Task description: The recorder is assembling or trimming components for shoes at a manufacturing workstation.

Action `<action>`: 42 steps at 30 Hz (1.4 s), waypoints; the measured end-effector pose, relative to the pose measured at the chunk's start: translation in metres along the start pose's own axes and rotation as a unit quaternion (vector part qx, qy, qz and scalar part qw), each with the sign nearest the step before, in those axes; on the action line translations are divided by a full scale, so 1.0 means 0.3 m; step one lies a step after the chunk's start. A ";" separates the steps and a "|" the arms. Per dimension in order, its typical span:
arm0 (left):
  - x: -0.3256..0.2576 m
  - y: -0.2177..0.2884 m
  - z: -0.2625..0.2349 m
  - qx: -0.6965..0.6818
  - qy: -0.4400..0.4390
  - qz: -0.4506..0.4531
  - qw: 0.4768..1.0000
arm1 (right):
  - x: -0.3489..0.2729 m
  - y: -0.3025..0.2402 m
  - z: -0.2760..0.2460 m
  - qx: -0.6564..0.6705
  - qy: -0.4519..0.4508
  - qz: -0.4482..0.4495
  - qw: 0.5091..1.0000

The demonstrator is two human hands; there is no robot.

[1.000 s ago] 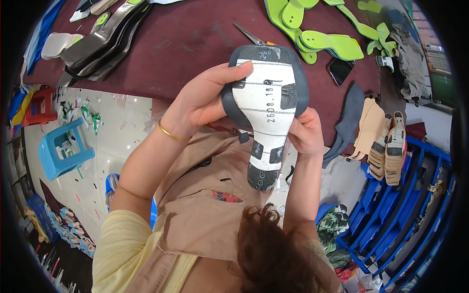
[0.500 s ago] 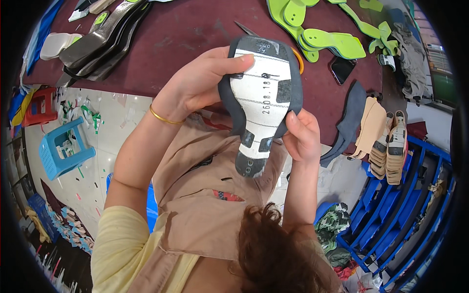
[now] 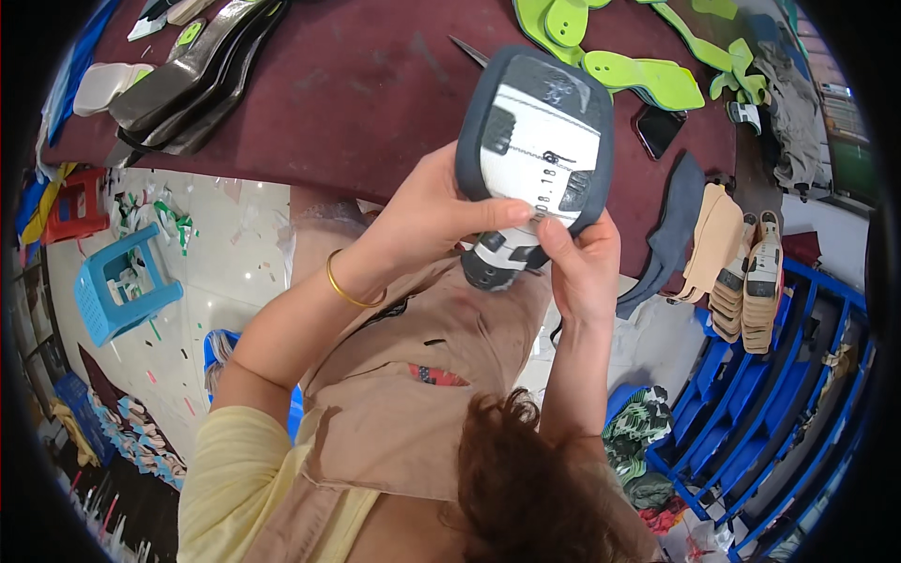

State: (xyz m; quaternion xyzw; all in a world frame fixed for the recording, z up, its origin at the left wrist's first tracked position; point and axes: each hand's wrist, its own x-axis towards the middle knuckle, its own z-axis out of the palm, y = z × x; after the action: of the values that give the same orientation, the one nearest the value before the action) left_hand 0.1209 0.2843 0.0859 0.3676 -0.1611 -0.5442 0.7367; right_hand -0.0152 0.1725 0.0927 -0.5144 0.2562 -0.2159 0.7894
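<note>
Both my hands hold one shoe insole (image 3: 544,113), a white board with dark patches and a wider dark grey foam border. Its broad end is raised toward me over the table edge, while the narrow heel end tilts down and away above my lap. My left hand (image 3: 460,208) grips the left side, thumb laid across the white face. On the right side, my right hand (image 3: 584,267) pinches the edge with its thumb near the left thumb. The fingers beneath are mostly hidden. Behind the insole, a pointed metal blade (image 3: 466,50) shows in part.
On the dark red table (image 3: 357,84) lie lime-green insole pieces (image 3: 648,80), a black phone (image 3: 660,129) and dark glossy sole-shaped pieces (image 3: 188,89). Grey foam pieces (image 3: 671,220), beige pieces (image 3: 713,235) and stacked insoles (image 3: 762,272) sit at right, near a blue rack (image 3: 751,413). A blue stool (image 3: 127,286) stands left.
The insole has tipped, its broad end rising closer and its heel end dropping away. My left hand has slid down from the broad end to the middle; both thumbs now nearly meet.
</note>
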 end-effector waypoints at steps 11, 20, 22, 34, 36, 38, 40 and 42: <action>0.014 -0.033 -0.046 -0.032 -0.067 -0.119 0.990 | 0.013 0.007 -0.057 0.233 -0.113 0.127 0.957; -0.003 0.006 0.028 0.333 -0.086 0.075 0.936 | -0.008 -0.016 -0.039 0.123 -0.026 0.142 0.982; -0.001 0.011 0.030 0.401 -0.051 0.076 0.911 | -0.011 -0.012 -0.020 0.100 0.006 0.121 0.988; 0.033 -0.016 -0.075 0.228 -0.021 -0.021 0.973 | -0.008 0.022 -0.048 0.019 0.008 0.048 0.999; 0.058 0.006 -0.114 0.211 -0.079 -0.019 0.974 | -0.013 0.019 -0.053 0.012 -0.007 0.049 0.999; 0.062 -0.034 -0.084 0.148 -0.041 0.001 0.988 | -0.012 0.019 -0.046 0.023 -0.017 0.056 0.998; 0.039 -0.029 -0.010 0.175 0.039 -0.006 0.984 | -0.011 0.024 -0.007 0.006 0.028 0.041 0.999; 0.035 -0.070 0.005 0.232 0.069 0.064 0.968 | -0.012 0.027 -0.001 -0.017 0.051 0.025 0.998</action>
State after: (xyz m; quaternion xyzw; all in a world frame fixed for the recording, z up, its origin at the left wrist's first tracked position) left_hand 0.1094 0.2711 0.0703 0.5541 -0.2550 -0.4168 0.6739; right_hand -0.0176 0.1776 0.0858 -0.5092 0.3124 -0.2180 0.7718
